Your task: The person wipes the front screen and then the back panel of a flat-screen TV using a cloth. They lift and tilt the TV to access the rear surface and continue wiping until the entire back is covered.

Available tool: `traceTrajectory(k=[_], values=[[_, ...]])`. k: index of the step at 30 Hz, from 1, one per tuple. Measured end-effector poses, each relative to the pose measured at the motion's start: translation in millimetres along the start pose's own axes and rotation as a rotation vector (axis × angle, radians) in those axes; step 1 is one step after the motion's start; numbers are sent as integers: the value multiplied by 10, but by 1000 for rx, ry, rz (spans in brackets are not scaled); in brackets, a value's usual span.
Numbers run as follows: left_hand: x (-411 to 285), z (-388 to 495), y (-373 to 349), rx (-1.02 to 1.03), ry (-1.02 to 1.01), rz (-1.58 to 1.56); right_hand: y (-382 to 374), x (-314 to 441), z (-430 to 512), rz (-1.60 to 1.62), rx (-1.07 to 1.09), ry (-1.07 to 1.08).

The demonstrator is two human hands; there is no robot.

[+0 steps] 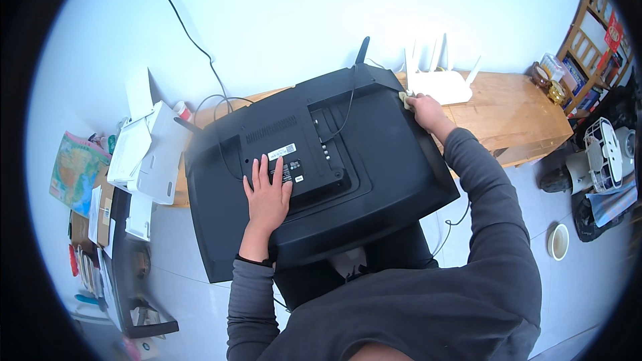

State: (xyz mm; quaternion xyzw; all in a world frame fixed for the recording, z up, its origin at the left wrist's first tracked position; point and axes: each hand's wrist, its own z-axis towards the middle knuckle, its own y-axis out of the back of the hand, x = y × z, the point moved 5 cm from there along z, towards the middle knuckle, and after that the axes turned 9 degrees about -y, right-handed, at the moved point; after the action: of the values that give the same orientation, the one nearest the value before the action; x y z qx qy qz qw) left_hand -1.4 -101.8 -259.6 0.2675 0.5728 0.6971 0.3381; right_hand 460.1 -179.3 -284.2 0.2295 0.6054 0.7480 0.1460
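A black flat-screen television (pixel 396 160) lies tilted across a wooden cabinet with its back towards me, its near edge by my legs. My left hand (pixel 268 200) rests flat on the back cover, fingers spread over the lower part of the labels (pixel 282 152). At the far right corner of the casing, my right hand (pixel 429 113) pinches a pale yellowish cloth (pixel 404 100) against the edge. A thin black cable (pixel 352 103) runs from the port recess over the top edge. One black stand foot (pixel 362 51) sticks up at the far edge.
The wooden cabinet (pixel 506 105) carries a white router (pixel 441 86) with several antennas just beyond my right hand. A white printer (pixel 160 160) with papers stands at left. Cables (pixel 198 47) hang along the wall. A pale bowl (pixel 557 242) and a fan (pixel 604 155) are on the right.
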Motion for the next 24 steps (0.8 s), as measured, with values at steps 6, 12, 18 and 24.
traceTrajectory(k=[6, 12, 18, 24], values=[[-2, 0, 3, 13, 7, -8, 219, -98, -175, -54, 238, 83], [-6, -8, 23, -12, 0, -11, 476, 291, 327, 382, -203, -16], [-23, 0, 44, 4, -11, 5, 40, 915, 735, 401, -95, 182], [-17, -11, 30, 22, -18, -20, -295, 347, 959, 563, 105, -57]])
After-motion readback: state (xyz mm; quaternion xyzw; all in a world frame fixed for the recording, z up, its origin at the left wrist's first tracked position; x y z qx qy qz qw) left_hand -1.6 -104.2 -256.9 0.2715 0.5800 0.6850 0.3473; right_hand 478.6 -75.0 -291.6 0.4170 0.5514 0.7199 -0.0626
